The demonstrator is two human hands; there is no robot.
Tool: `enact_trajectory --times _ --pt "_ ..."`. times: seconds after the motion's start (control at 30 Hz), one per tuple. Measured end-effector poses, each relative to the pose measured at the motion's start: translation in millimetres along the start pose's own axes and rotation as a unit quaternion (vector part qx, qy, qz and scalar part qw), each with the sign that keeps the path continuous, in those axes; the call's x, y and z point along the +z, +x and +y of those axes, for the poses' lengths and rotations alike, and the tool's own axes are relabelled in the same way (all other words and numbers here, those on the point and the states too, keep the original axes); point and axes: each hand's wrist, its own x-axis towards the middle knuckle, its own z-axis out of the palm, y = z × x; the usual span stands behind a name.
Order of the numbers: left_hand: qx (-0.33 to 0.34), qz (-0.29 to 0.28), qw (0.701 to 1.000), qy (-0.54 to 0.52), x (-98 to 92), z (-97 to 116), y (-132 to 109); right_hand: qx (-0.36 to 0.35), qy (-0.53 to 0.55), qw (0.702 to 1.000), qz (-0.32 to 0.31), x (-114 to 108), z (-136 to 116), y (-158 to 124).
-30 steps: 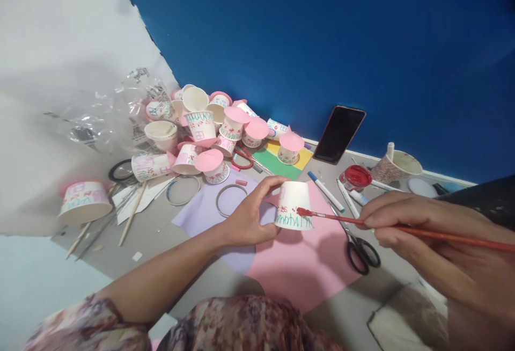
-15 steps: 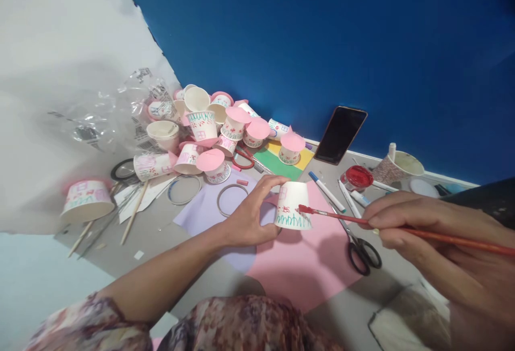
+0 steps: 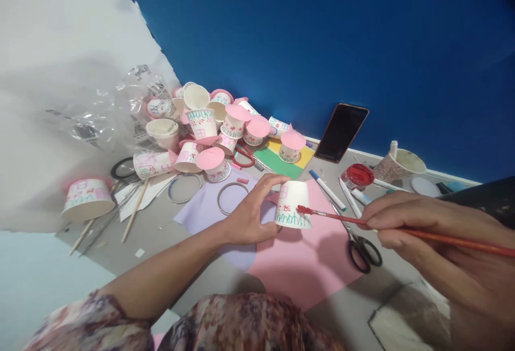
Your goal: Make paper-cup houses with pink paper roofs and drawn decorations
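Observation:
An upside-down white paper cup (image 3: 293, 204) with green and red marks near its rim stands on a pink paper sheet (image 3: 309, 260). My left hand (image 3: 248, 212) grips it, fingers over its top and side. My right hand (image 3: 426, 230) pinches a long red paintbrush (image 3: 386, 226). The brush's red tip touches the cup's lower right side.
A heap of decorated cups with pink lids (image 3: 217, 131) lies at the back left beside clear plastic wrap (image 3: 116, 109). Black-handled scissors (image 3: 360, 246), markers (image 3: 328, 190), a red paint pot (image 3: 358, 175), a leaning phone (image 3: 341, 132), wire rings (image 3: 229, 197) and wooden sticks (image 3: 132, 212) surround the sheet.
The brush tip stays on the cup's lower right side with only a tiny shift. Both hands keep their hold.

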Motion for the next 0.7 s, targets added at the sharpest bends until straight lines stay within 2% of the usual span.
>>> enact_trajectory --times 0.1,0.3,0.5,0.7 --pt "-0.004 -0.001 1.0 0.0 0.2 0.6 0.4 -0.005 -0.013 1.0 -0.012 1.0 0.3 3.7" --pt "-0.01 -0.004 1.0 0.002 -0.5 0.2 -0.2 -0.024 -0.019 1.0 0.003 -0.3 0.4 4.4" --pt "0.003 -0.004 1.0 0.008 0.0 -1.3 -1.1 -0.015 -0.025 0.999 -0.018 1.9 2.4 0.9" --pt "-0.005 -0.005 1.0 0.003 0.3 -2.3 -1.3 -0.002 -0.031 0.999 0.043 1.0 2.1 -2.7"
